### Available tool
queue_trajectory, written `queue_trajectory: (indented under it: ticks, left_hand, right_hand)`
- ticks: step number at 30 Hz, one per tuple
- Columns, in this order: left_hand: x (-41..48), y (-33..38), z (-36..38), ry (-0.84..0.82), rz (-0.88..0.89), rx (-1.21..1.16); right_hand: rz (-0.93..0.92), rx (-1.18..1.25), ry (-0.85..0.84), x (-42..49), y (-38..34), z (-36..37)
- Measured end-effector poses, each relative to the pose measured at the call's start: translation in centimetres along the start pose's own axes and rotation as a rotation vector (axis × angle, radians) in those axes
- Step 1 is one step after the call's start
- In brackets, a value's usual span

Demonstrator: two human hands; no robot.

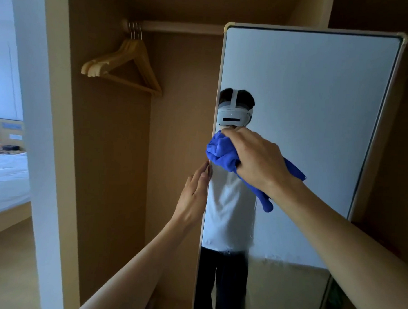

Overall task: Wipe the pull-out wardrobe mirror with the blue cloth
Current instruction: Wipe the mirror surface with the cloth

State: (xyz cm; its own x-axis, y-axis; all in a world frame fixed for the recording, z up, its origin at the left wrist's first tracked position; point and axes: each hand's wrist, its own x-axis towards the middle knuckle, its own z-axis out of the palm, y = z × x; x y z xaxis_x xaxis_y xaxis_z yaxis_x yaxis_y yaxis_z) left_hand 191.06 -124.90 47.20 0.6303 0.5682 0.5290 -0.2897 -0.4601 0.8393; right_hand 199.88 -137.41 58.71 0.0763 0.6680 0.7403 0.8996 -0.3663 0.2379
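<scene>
The wiping itself is the step in hand. The right hand [256, 159] has its grip closed round a bunched blue cloth [221, 152], fingers curled into the wad and pressing it against the mirror [306, 88] at the glass's left edge, about halfway up. One tail of the cloth hangs loose below the wrist, down across the glass. The left hand [193, 196] holds nothing. Its fingers lie straight along the mirror's left frame, just below the cloth, apparently steadying the panel; its thumb is out of sight.

The mirror stands pulled out of the wardrobe, with wooden hangers [122, 66] on the rail to its left. Low on the glass there is a faint smeary band, so I judge that the lower part needs attention. The wide area to the right of the cloth may need it too.

The next move likely calls for sweeping the cloth from the left edge toward the right frame with even pressure. Meanwhile the left hand should brace the frame so the panel does not slide or swing.
</scene>
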Motion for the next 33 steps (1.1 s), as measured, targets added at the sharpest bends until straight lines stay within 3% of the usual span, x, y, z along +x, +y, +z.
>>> queue_trajectory:
  ticks: [5, 13, 25, 33]
  left_hand:
    - [-0.3, -0.2, -0.2, 0.004, -0.057, -0.021]
    - [-0.2, -1.2, 0.0, 0.01, -0.083, -0.086]
    - [-1.1, -2.6, 0.4, 0.057, -0.142, -0.173]
    - [-1.5, -2.9, 0.4, 0.02, -0.17, -0.176]
  right_hand:
    - [-0.112, -0.05, 0.052, -0.8, -0.7, 1.3]
    - [-0.08, -0.187, 0.027, -4.0, -2.2, 4.7]
    - [-0.115, -0.178, -0.214, -10.1, -4.7, 8.3]
    - [-0.097, -0.131, -0.11, -7.5, -3.6, 6.4]
